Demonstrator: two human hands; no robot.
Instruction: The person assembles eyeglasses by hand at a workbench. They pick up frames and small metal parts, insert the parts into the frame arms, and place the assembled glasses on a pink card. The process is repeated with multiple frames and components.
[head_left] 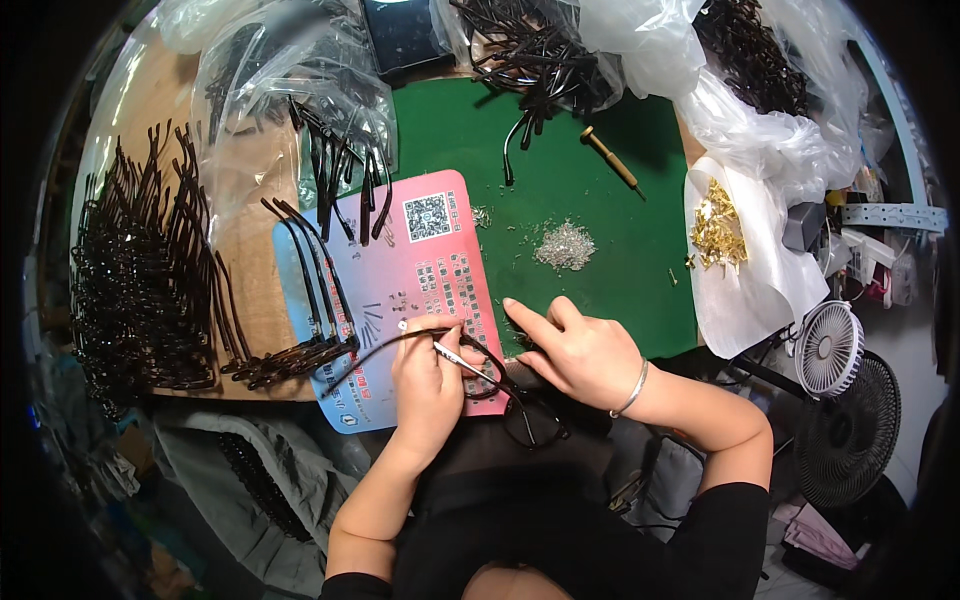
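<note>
My left hand is closed around a dark eyeglass frame at the near edge of the pink-and-blue printed mat. One long dark temple reaches out to the left past my fingers. A thin white-and-silver piece crosses the same grip; I cannot tell whether it is a tool or part of the glasses. Just right of it, my right hand hovers low over the green mat, index finger stretched out and thumb apart. Small dark bits lie by its fingertips, too small to name.
Clear tiny parts form a pile beyond my right hand. A brass-coloured screwdriver lies farther back. Gold pieces rest on white paper at right. Stacked dark temples crowd the left, with more nearer. A small white fan stands right.
</note>
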